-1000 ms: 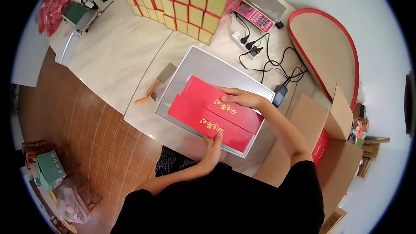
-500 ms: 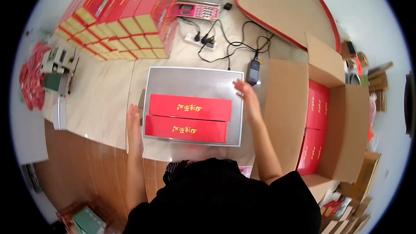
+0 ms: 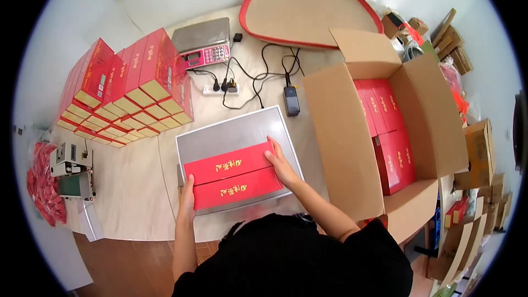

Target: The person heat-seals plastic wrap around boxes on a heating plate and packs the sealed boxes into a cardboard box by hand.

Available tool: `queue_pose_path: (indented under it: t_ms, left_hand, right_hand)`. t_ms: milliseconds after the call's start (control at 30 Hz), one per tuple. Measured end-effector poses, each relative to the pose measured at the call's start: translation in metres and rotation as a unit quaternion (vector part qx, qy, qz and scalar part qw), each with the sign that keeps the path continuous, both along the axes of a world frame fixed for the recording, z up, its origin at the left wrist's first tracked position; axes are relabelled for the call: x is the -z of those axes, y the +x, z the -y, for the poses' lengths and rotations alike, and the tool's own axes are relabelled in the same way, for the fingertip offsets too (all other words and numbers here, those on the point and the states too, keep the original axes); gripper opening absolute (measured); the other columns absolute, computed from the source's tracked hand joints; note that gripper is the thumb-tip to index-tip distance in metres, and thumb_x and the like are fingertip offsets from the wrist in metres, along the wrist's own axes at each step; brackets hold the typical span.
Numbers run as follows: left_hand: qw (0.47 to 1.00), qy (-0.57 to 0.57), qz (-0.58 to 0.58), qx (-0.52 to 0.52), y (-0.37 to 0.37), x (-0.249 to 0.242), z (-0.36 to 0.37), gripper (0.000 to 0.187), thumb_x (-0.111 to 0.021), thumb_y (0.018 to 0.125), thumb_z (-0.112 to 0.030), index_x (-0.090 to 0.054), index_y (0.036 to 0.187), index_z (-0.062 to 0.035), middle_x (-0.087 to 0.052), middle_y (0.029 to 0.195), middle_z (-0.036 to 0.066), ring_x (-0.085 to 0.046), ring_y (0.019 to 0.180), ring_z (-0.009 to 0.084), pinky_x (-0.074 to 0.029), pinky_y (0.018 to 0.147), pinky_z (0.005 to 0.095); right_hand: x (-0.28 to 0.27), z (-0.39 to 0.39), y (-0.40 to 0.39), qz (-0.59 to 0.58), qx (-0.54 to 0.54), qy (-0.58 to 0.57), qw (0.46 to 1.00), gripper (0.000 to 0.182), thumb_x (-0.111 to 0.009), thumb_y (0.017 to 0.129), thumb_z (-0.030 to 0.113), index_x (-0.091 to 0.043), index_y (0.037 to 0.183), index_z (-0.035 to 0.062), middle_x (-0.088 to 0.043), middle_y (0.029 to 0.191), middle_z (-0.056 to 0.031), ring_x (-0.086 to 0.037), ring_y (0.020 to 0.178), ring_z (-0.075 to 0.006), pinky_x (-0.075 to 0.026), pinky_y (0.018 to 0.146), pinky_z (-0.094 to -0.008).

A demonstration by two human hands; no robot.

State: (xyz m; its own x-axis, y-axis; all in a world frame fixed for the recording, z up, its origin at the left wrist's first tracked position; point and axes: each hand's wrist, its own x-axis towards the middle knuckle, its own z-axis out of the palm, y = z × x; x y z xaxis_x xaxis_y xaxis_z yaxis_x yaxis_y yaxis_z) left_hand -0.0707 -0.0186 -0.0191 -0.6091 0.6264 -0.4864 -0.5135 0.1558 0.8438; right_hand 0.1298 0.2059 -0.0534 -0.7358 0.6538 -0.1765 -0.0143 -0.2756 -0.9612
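Observation:
Two long red gift boxes point(image 3: 234, 175) with gold lettering lie side by side between my hands, over a grey metal tray point(image 3: 231, 126) with a white rim. My left hand point(image 3: 187, 195) presses against their left ends, thumb on top. At the right ends, my right hand point(image 3: 280, 163) grips with its thumb over the top face and fingers around the far corner. The pair is squeezed together from both sides. Right of the tray stands an open cardboard carton point(image 3: 346, 137), with more red boxes point(image 3: 393, 159) packed inside.
A tall stack of red boxes point(image 3: 126, 88) stands at the back left, beside a pink-keyed scale point(image 3: 206, 44). Cables run from a power strip point(image 3: 221, 89) to a black device point(image 3: 291, 100). A red-rimmed board point(image 3: 308, 8) leans behind; a small machine point(image 3: 72, 168) sits far left.
My hands, earlier apart at the tray's sides, have closed on the ends of the two boxes. The boxes are now tilted relative to before, and the view has turned.

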Motion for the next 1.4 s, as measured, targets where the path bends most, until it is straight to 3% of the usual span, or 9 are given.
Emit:
queue_pose_path:
  t_ms: [200, 267, 333, 433, 600, 767, 1000, 1200, 1400]
  left_hand:
    - [0.999, 0.031, 0.017, 0.007, 0.006, -0.002, -0.004, 0.062, -0.041, 0.097, -0.049, -0.039, 0.136, -0.0010, -0.049, 0.133, 0.012, -0.049, 0.121, 0.0209, -0.040, 0.100, 0.0347]
    - [0.993, 0.028, 0.112, 0.035, 0.017, 0.001, -0.010, 0.066, -0.037, 0.097, -0.052, -0.038, 0.138, -0.0007, -0.048, 0.135, 0.013, -0.047, 0.122, 0.0220, -0.037, 0.103, 0.0352]
    - [0.997, 0.027, 0.077, 0.013, 0.028, 0.069, -0.024, 0.069, -0.033, 0.096, -0.056, -0.039, 0.137, -0.0008, -0.048, 0.135, 0.014, -0.049, 0.121, 0.0227, -0.040, 0.101, 0.0392]
    - [0.996, 0.023, 0.081, 0.021, 0.058, 0.044, -0.053, 0.070, -0.031, 0.096, -0.057, -0.039, 0.137, 0.0000, -0.047, 0.136, 0.014, -0.046, 0.123, 0.0230, -0.037, 0.103, 0.0376]
    - [0.999, 0.016, -0.018, 0.026, 0.047, 0.031, -0.056, 0.066, -0.032, 0.098, -0.053, -0.043, 0.135, 0.0010, -0.049, 0.133, 0.014, -0.045, 0.123, 0.0220, -0.033, 0.104, 0.0326]
    - [0.996, 0.007, -0.085, 0.012, 0.006, 0.056, -0.025, 0.062, -0.036, 0.098, -0.050, -0.044, 0.134, 0.0012, -0.051, 0.131, 0.014, -0.047, 0.121, 0.0216, -0.034, 0.103, 0.0327]
    - [0.988, -0.045, -0.147, -0.029, -0.057, 0.074, 0.060, 0.061, -0.034, 0.098, -0.050, -0.046, 0.131, 0.0005, -0.056, 0.125, 0.015, -0.053, 0.116, 0.0236, -0.040, 0.098, 0.0336]
    - [0.991, -0.004, 0.093, -0.094, -0.075, 0.004, 0.095, 0.061, -0.037, 0.098, -0.050, -0.044, 0.132, -0.0006, -0.056, 0.125, 0.014, -0.056, 0.112, 0.0218, -0.043, 0.098, 0.0344]
    - [0.995, -0.028, -0.077, -0.060, -0.064, -0.036, 0.055, 0.055, -0.041, 0.099, -0.041, -0.041, 0.134, 0.0010, -0.051, 0.131, 0.013, -0.050, 0.120, 0.0212, -0.038, 0.102, 0.0326]
  right_hand:
    - [-0.010, 0.000, 0.006, 0.001, -0.015, -0.027, 1.000, 0.062, -0.046, 0.096, 0.033, -0.022, 0.146, 0.0064, -0.020, 0.150, -0.0133, -0.019, 0.139, -0.0233, -0.015, 0.113, -0.0337]
    - [-0.031, -0.010, 0.018, 0.028, -0.001, -0.038, 0.999, 0.058, -0.044, 0.097, 0.031, -0.023, 0.145, 0.0072, -0.025, 0.148, -0.0122, -0.023, 0.137, -0.0227, -0.019, 0.112, -0.0336]
    - [-0.073, -0.023, 0.030, 0.034, 0.005, -0.007, 0.999, 0.055, -0.043, 0.098, 0.030, -0.024, 0.144, 0.0070, -0.033, 0.143, -0.0124, -0.031, 0.132, -0.0219, -0.024, 0.110, -0.0333]
    - [-0.098, -0.044, 0.044, 0.079, 0.008, 0.040, 0.996, 0.053, -0.040, 0.099, 0.032, -0.027, 0.142, 0.0053, -0.038, 0.137, -0.0135, -0.037, 0.127, -0.0209, -0.028, 0.107, -0.0327]
    - [-0.074, -0.052, 0.039, 0.149, 0.005, 0.165, 0.975, 0.052, -0.036, 0.100, 0.035, -0.029, 0.141, 0.0054, -0.037, 0.139, -0.0132, -0.036, 0.128, -0.0226, -0.026, 0.109, -0.0329]
    - [-0.066, -0.016, 0.001, 0.125, 0.003, 0.058, 0.990, 0.054, -0.035, 0.100, 0.038, -0.027, 0.142, 0.0041, -0.036, 0.139, -0.0158, -0.033, 0.130, -0.0235, -0.025, 0.109, -0.0331]
    - [-0.007, 0.028, -0.066, 0.120, -0.062, 0.093, 0.987, 0.051, -0.031, 0.101, 0.041, -0.031, 0.140, 0.0074, -0.040, 0.135, -0.0149, -0.037, 0.127, -0.0240, -0.026, 0.108, -0.0331]
    - [0.001, 0.071, -0.106, 0.070, -0.074, 0.183, 0.978, 0.052, -0.027, 0.102, 0.039, -0.031, 0.137, 0.0017, -0.041, 0.135, -0.0202, -0.037, 0.129, -0.0283, -0.027, 0.107, -0.0353]
    - [-0.014, 0.049, -0.082, 0.086, -0.032, 0.167, 0.982, 0.051, -0.027, 0.102, 0.036, -0.036, 0.134, -0.0029, -0.045, 0.131, -0.0250, -0.044, 0.123, -0.0340, -0.031, 0.105, -0.0367]
